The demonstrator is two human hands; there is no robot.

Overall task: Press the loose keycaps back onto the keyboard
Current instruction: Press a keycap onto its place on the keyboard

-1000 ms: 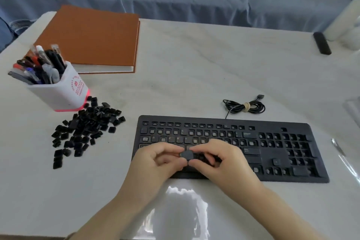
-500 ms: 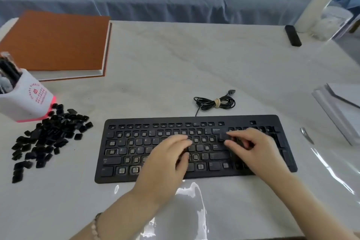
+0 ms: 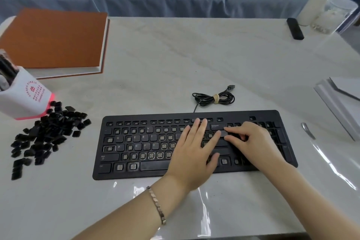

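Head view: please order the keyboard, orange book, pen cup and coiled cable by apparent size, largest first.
1. keyboard
2. orange book, farther from the camera, so its true size is unsure
3. pen cup, partly cut off by the frame edge
4. coiled cable

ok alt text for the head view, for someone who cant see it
Two hands work on a black keyboard with many keycaps missing: the left hand lies flat on it, the right hand holds a wide keycap in place. Loose keycaps lie piled to its left beside a pen holder.
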